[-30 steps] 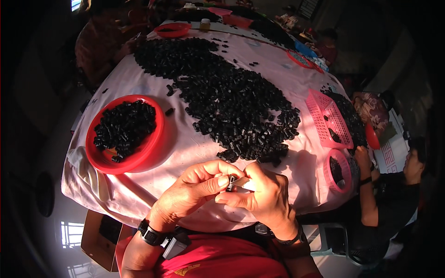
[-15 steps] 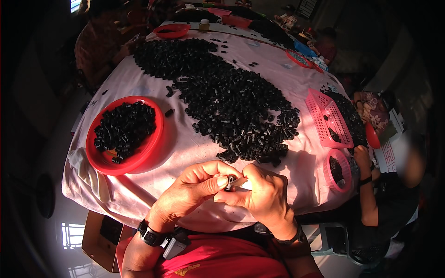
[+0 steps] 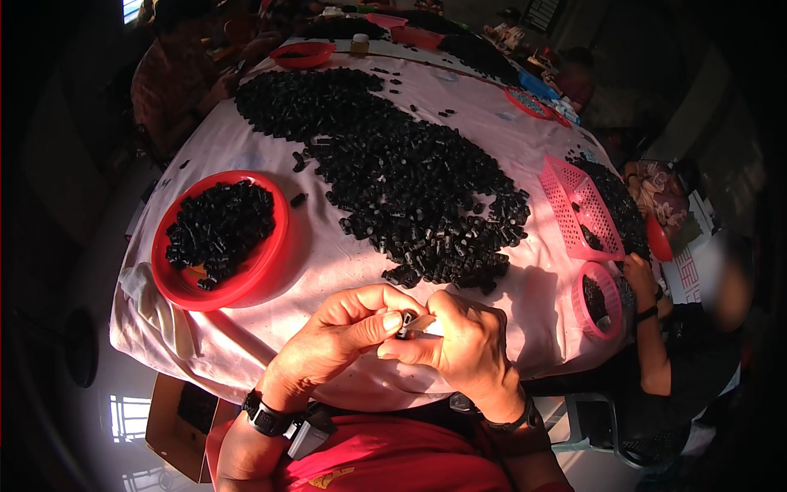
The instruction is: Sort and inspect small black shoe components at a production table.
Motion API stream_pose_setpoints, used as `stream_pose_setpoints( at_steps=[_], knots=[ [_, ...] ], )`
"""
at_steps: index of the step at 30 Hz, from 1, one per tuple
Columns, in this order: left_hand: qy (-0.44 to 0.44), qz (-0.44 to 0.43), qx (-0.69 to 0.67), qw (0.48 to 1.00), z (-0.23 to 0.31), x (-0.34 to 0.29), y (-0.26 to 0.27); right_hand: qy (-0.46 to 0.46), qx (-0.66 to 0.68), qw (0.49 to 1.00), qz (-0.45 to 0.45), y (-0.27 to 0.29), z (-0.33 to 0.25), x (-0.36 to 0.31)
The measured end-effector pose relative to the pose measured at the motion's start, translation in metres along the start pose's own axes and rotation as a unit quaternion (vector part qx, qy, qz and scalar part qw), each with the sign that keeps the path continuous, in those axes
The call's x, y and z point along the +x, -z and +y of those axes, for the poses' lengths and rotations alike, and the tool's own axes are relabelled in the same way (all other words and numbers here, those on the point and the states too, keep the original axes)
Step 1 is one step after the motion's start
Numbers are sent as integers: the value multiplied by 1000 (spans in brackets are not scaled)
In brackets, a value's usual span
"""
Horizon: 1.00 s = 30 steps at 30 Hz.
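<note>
My left hand [image 3: 346, 326] pinches a small black cylindrical part [image 3: 404, 327] between thumb and fingers, just above the near edge of the table. Closed around a thin, flat blade-like tool [image 3: 423, 323], my right hand [image 3: 471, 343] holds its tip against or very close to that part. Most of the tool is hidden by my fingers, and its exact kind is unclear. Just beyond my hands spreads a big heap of similar black parts [image 3: 410, 176]. More of them fill a red basin [image 3: 280, 250] on the left.
A pink cloth [image 3: 328, 271] covers the table. On the right stand a pink perforated basket [image 3: 561, 193] and a round pink basket [image 3: 608, 328], beside a co-worker's hand [image 3: 639, 275]. A white cloth [image 3: 164, 316] hangs at the left edge, above a cardboard box [image 3: 176, 426]. Other people sit farther back.
Hardly anything differs. Both hands keep the same grip, and the blade-like tool has tilted very slightly against the black part.
</note>
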State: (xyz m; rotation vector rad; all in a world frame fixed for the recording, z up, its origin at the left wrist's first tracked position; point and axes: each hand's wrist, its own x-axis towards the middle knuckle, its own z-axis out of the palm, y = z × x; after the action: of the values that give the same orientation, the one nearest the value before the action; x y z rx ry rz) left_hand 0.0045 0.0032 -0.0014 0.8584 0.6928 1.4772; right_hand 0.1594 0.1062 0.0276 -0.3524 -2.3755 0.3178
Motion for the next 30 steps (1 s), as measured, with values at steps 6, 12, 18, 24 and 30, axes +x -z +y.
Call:
stream_pose_setpoints(
  at_steps=[6,12,18,24,30],
  knots=[
    [-5,-5,-12,1000,-3,0,0,-17,15,1000,-18,-2,4,-2],
    [0,-1,-3,1000,-2,0,0,-26,18,999,-32,-2,4,-2],
    [-14,10,-9,1000,-4,1,-1,-37,26,998,-54,0,5,-2],
    [-18,-1,-34,999,-4,2,0,-40,66,995,-63,-4,7,-5],
    [-30,-25,-66,997,-5,1,1,-12,84,996,-11,-4,9,-4]
  ],
)
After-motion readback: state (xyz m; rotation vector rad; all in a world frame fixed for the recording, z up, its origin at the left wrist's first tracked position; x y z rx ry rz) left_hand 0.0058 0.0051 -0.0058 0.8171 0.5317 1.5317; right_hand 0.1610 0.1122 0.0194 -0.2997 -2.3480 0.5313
